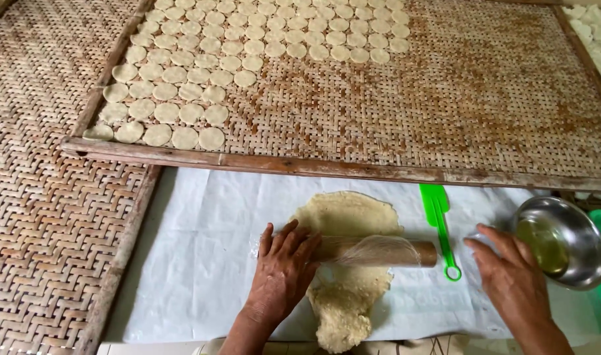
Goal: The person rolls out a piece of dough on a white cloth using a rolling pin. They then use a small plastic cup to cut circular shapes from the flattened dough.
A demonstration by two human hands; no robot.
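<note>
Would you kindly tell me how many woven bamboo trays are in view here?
3. One large tray holds the dough rounds at centre; a second lies beneath it at left; a third's corner shows top right, mostly out of frame.

Glossy metal bowl point(563, 243), smooth green plastic spatula point(438, 227), film-wrapped wooden rolling pin point(379, 251), rough woven bamboo tray point(484, 98).

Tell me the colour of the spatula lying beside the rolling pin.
Bright green; the spatula shows clearly in the head view, right of the rolling pin.
</note>
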